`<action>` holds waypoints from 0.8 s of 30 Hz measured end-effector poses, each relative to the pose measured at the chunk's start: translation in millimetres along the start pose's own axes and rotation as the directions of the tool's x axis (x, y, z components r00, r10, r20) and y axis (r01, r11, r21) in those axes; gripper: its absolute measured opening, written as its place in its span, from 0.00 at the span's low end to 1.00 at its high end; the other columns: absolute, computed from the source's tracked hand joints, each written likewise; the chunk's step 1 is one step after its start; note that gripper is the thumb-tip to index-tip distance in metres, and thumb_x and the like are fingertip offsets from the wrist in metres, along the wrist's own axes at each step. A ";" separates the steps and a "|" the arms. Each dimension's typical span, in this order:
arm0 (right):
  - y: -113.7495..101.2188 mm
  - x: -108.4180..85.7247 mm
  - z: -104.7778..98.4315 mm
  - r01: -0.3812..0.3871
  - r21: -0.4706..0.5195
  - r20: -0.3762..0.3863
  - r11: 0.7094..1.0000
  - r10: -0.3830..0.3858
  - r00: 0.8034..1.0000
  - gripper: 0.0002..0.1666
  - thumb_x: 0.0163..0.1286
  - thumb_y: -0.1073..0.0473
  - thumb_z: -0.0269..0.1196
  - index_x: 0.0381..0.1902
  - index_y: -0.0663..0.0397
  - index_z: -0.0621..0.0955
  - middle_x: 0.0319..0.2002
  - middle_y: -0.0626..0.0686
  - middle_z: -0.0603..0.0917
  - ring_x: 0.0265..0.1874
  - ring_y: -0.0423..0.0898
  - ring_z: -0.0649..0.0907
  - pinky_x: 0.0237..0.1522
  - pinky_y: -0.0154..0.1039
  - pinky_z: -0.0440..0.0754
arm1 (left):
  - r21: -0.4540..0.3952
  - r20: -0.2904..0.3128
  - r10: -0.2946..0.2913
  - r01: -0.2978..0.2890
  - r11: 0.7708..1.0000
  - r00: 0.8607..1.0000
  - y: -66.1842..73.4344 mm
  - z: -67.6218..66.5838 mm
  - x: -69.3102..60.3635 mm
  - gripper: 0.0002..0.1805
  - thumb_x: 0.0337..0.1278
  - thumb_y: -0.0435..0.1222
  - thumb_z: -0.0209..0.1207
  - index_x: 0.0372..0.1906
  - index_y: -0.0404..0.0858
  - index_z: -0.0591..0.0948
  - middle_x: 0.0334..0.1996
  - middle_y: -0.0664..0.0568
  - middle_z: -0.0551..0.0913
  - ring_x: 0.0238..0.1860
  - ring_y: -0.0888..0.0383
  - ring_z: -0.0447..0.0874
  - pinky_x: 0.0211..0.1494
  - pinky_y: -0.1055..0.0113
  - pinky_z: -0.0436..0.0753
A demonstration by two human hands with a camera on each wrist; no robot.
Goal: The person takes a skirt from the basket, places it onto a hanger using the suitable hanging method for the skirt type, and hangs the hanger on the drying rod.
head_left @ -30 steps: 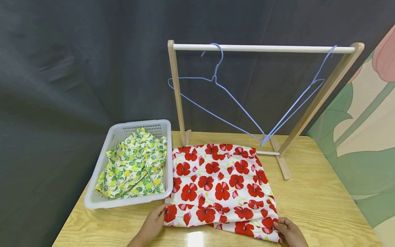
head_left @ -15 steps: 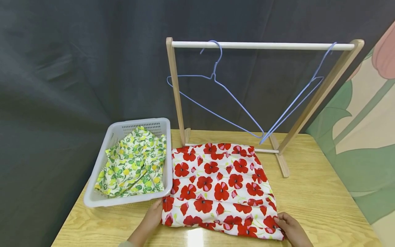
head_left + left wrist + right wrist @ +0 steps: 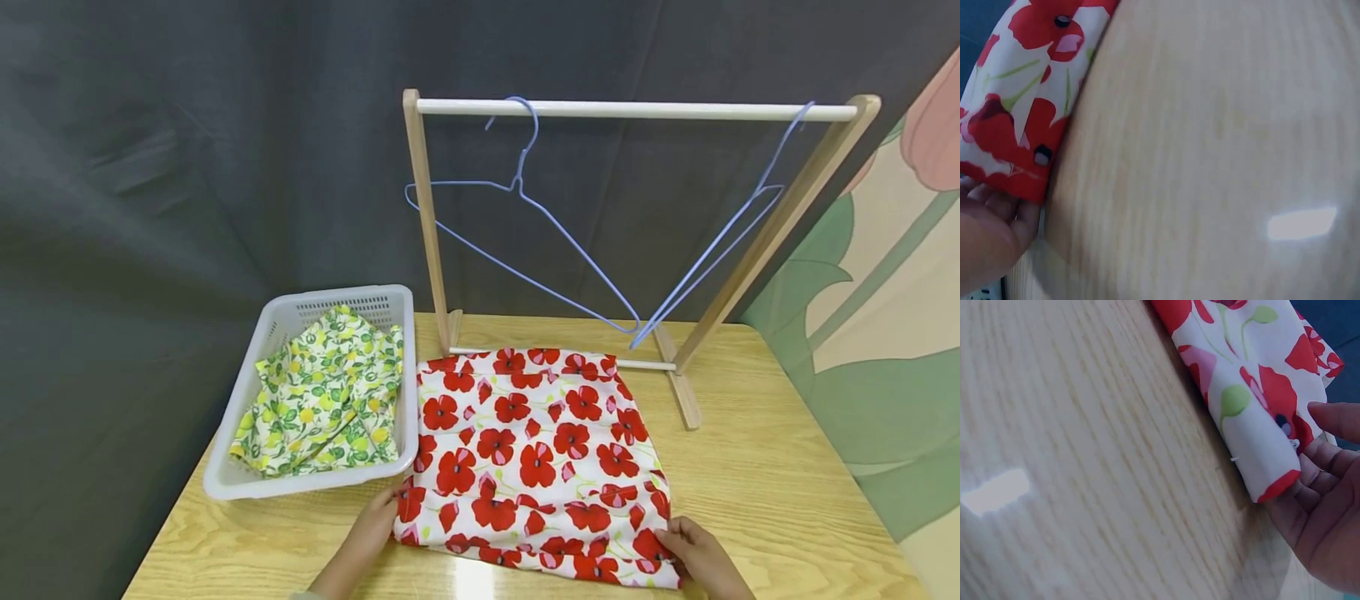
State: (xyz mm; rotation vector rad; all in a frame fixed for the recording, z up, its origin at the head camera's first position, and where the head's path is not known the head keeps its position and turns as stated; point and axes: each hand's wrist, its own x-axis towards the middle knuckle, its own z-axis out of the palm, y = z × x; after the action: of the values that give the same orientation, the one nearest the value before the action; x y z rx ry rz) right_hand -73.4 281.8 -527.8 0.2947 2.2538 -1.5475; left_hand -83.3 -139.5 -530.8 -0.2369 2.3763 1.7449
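A white cloth with red poppies (image 3: 536, 458) lies spread on the table, its near edge folded over in a band. At its near left corner my left hand (image 3: 369, 529) grips the fold; in the left wrist view the fingers of that hand (image 3: 994, 228) are partly under the cloth (image 3: 1022, 94). My right hand (image 3: 701, 554) pinches the near right corner. In the right wrist view the thumb of the right hand (image 3: 1329, 506) lies above the rolled edge of the cloth (image 3: 1241, 419), with the fingers beneath it.
A white basket (image 3: 217, 467) holding a lemon-print cloth (image 3: 322, 400) stands to the left, against the poppy cloth. Behind is a wooden rack with a white rail (image 3: 637, 109), two blue hangers (image 3: 570, 237) on it. The wooden table (image 3: 780, 467) extends to the right.
The near edge of the poppy cloth has been folded up further, and its left corner has shifted slightly left with my left hand. Both hands have kept hold of the corners.
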 end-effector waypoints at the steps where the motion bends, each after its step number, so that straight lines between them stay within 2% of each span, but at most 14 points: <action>1: -0.9 -0.1 0.3 0.001 0.001 -0.002 1.000 -0.001 1.000 0.15 0.62 0.60 0.52 0.32 0.71 0.67 0.22 0.49 0.73 0.21 0.42 0.75 0.23 0.34 0.74 | 0.033 -0.030 -0.004 0.005 0.999 1.000 -1.0 -1.7 -2.6 0.20 0.54 0.35 0.44 0.48 0.25 0.70 0.41 0.39 0.75 0.43 0.49 0.71 0.44 0.61 0.71; 3: -2.4 -0.5 0.8 -0.001 0.006 -0.005 1.000 0.001 1.000 0.16 0.62 0.60 0.52 0.33 0.72 0.66 0.22 0.49 0.73 0.22 0.42 0.76 0.24 0.35 0.74 | 0.080 -0.073 -0.025 0.031 0.996 0.997 -3.0 -4.8 -7.3 0.15 0.51 0.35 0.46 0.40 0.29 0.72 0.33 0.44 0.76 0.37 0.52 0.71 0.38 0.62 0.70; 5: -3.4 -0.8 1.7 -0.004 0.009 -0.011 1.000 0.004 1.000 0.15 0.62 0.61 0.52 0.33 0.72 0.66 0.22 0.49 0.73 0.22 0.42 0.76 0.24 0.35 0.74 | 0.077 -0.058 -0.022 0.026 0.997 0.998 -5.7 -8.6 -12.4 0.14 0.53 0.36 0.46 0.38 0.28 0.73 0.32 0.44 0.76 0.37 0.53 0.71 0.39 0.62 0.71; 6: -3.6 -1.0 2.2 -0.007 0.006 -0.019 1.000 0.007 1.000 0.14 0.62 0.61 0.52 0.33 0.72 0.66 0.22 0.49 0.73 0.22 0.42 0.76 0.24 0.35 0.75 | 0.057 -0.023 -0.007 0.008 0.998 1.000 -6.8 -10.7 -14.6 0.14 0.54 0.35 0.45 0.38 0.27 0.74 0.34 0.43 0.76 0.39 0.54 0.71 0.41 0.62 0.71; 8: -3.3 -0.8 3.4 -0.013 -0.004 -0.049 1.000 0.013 0.999 0.13 0.61 0.62 0.52 0.33 0.72 0.67 0.22 0.50 0.73 0.22 0.42 0.75 0.24 0.34 0.75 | -0.041 0.095 0.021 -0.017 0.999 0.995 -8.6 -15.0 -18.2 0.18 0.58 0.35 0.41 0.41 0.23 0.73 0.39 0.41 0.75 0.42 0.57 0.70 0.44 0.64 0.70; 10: -2.2 0.0 4.6 -0.021 -0.021 -0.089 1.000 0.019 0.996 0.11 0.61 0.63 0.52 0.32 0.71 0.68 0.23 0.50 0.74 0.23 0.42 0.75 0.24 0.34 0.75 | -0.141 0.225 0.072 -0.041 0.989 0.972 -9.3 -18.8 -20.3 0.23 0.62 0.37 0.38 0.50 0.21 0.68 0.49 0.40 0.71 0.48 0.61 0.67 0.51 0.68 0.67; 11: -1.7 0.4 5.1 -0.026 -0.031 -0.108 0.999 0.022 0.994 0.11 0.61 0.64 0.52 0.32 0.71 0.68 0.23 0.50 0.74 0.23 0.42 0.75 0.25 0.34 0.74 | -0.193 0.272 0.087 -0.034 0.981 0.958 -8.9 -19.7 -20.5 0.22 0.61 0.36 0.39 0.51 0.20 0.67 0.49 0.41 0.71 0.47 0.64 0.67 0.50 0.70 0.66; 12: -1.3 0.7 5.7 -0.031 -0.039 -0.129 0.999 0.026 0.991 0.09 0.61 0.65 0.51 0.31 0.71 0.69 0.23 0.51 0.74 0.23 0.42 0.75 0.25 0.34 0.74 | -0.224 0.302 0.096 -0.027 0.974 0.948 -8.7 -20.5 -20.6 0.23 0.61 0.36 0.40 0.53 0.20 0.65 0.50 0.41 0.70 0.46 0.65 0.68 0.49 0.72 0.67; 13: -0.8 0.9 6.1 -0.033 -0.050 -0.144 0.998 0.026 0.989 0.09 0.61 0.66 0.51 0.31 0.71 0.69 0.23 0.51 0.74 0.23 0.42 0.75 0.24 0.34 0.74 | -0.239 0.314 0.095 -0.018 0.971 0.945 -8.4 -20.8 -20.3 0.23 0.61 0.37 0.42 0.52 0.20 0.65 0.47 0.42 0.72 0.43 0.66 0.69 0.46 0.72 0.68; 15: -0.3 0.9 6.3 -0.033 -0.064 -0.164 0.997 0.022 0.986 0.07 0.61 0.67 0.50 0.30 0.70 0.69 0.23 0.51 0.75 0.23 0.42 0.75 0.24 0.34 0.74 | -0.196 0.282 0.105 -0.050 0.979 0.954 -7.2 -19.6 -18.2 0.22 0.59 0.39 0.46 0.50 0.23 0.68 0.43 0.45 0.74 0.39 0.66 0.70 0.42 0.73 0.69; 17: -0.2 -0.3 5.3 -0.025 -0.072 -0.160 0.997 0.013 0.987 0.06 0.61 0.68 0.49 0.30 0.70 0.69 0.23 0.52 0.75 0.23 0.42 0.75 0.24 0.34 0.74 | -0.115 0.202 0.108 -0.085 0.990 0.973 -6.2 -17.1 -15.8 0.20 0.58 0.40 0.49 0.44 0.25 0.72 0.37 0.47 0.76 0.35 0.64 0.70 0.39 0.72 0.71; 19: 0.0 -2.0 2.7 -0.011 -0.075 -0.133 0.997 0.001 0.991 0.07 0.62 0.68 0.49 0.30 0.71 0.69 0.24 0.52 0.75 0.23 0.43 0.76 0.24 0.35 0.75 | -0.031 0.119 0.117 -0.114 0.993 0.986 -5.4 -14.1 -13.4 0.18 0.58 0.42 0.48 0.42 0.29 0.74 0.35 0.48 0.76 0.35 0.63 0.71 0.38 0.71 0.71; 21: 0.3 -4.7 -1.6 0.006 -0.058 -0.085 0.998 -0.011 0.996 0.09 0.64 0.66 0.48 0.31 0.72 0.68 0.25 0.52 0.75 0.24 0.44 0.77 0.24 0.36 0.75 | 0.002 0.059 0.133 -0.133 0.991 0.989 -3.8 -11.1 -12.0 0.17 0.58 0.42 0.48 0.42 0.31 0.74 0.37 0.47 0.77 0.38 0.62 0.71 0.41 0.70 0.72; 24: 0.7 -8.5 -10.0 0.041 -0.006 0.023 0.999 -0.041 0.999 0.14 0.65 0.63 0.48 0.33 0.75 0.66 0.26 0.52 0.76 0.26 0.44 0.78 0.25 0.38 0.76 | 0.013 0.020 0.144 -0.144 0.989 0.989 -1.8 -8.0 -11.0 0.17 0.58 0.41 0.48 0.41 0.31 0.75 0.36 0.46 0.77 0.37 0.60 0.73 0.39 0.69 0.73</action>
State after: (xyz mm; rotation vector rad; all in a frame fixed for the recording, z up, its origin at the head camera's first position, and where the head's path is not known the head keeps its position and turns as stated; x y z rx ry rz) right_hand -67.4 291.8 -521.6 0.2287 2.2599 -1.5564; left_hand -72.7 -147.4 -527.5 -0.0476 2.4468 1.7819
